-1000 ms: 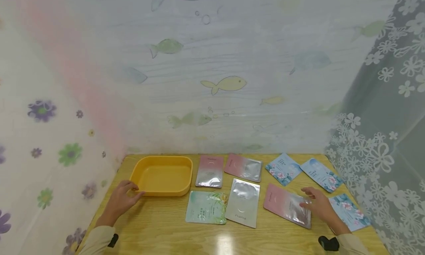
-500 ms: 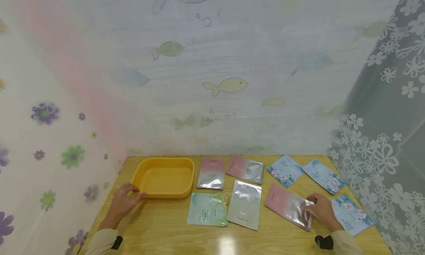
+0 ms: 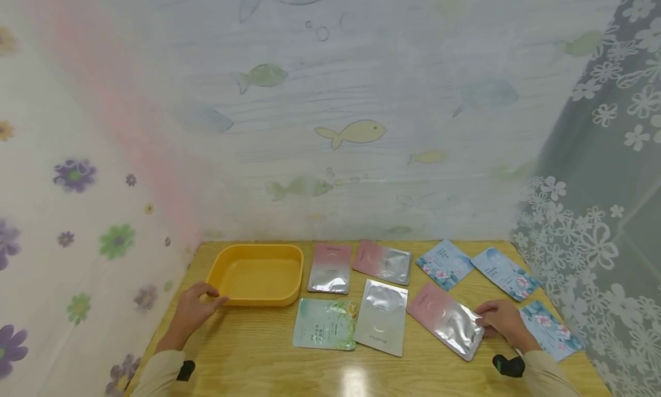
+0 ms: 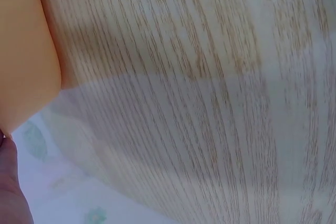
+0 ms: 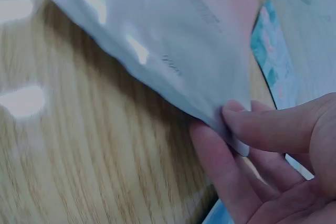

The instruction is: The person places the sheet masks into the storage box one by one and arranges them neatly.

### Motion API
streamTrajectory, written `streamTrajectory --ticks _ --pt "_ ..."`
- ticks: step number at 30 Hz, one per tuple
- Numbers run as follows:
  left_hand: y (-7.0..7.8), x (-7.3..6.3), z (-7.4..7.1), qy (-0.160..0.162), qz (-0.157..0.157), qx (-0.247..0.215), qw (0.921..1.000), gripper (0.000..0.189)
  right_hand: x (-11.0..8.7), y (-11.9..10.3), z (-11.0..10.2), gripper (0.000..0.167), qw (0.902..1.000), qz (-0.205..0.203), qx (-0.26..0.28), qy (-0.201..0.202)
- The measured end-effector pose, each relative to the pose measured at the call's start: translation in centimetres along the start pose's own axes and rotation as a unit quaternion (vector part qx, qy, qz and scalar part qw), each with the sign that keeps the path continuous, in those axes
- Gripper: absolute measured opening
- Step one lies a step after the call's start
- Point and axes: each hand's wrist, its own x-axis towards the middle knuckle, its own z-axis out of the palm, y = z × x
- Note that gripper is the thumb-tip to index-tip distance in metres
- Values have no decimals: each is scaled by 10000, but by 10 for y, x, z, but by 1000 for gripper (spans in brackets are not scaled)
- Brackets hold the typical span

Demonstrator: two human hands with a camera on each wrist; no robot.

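The counter [image 3: 258, 357] held the tray [image 3: 258, 302] at left, left hand [image 3: 191, 311] pinching its near-left corner. Pink-silver pouch [image 3: 446, 322] sat right of the white pouch [image 3: 381, 319], corner clamped in right hand [image 3: 503, 321], thumb above; firm pinch, gentle lift seemed best.

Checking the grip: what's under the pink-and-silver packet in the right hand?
Under one corner of the packet, fingers of the right hand show; shadowed wooden tabletop appears along one edge. Anything farther beneath is covered.
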Motion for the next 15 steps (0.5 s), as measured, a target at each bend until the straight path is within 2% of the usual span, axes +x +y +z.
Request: streamTrajectory --ticks 3,7,9,12,15 --pt "1 0 -2 -108 -131 -30 9999 20 -3 1 -4 26 9967 0 632 -516" --pt "3 1 -4 -318 -407 -58 9986 19 -8 3 -8 30 9890 -32 1080 -1008" --pt "4 1 -5 -406 -533 -77 9977 20 -9 3 -9 29 9886 40 1099 -1027" --pt "6 2 -7 -482 -669 -106 9965 20 -11 1 -8 28 9899 267 1113 -836" --pt "7 2 -8 -538 -688 -111 9961 19 -12 1 -6 29 9908 344 1110 -696"
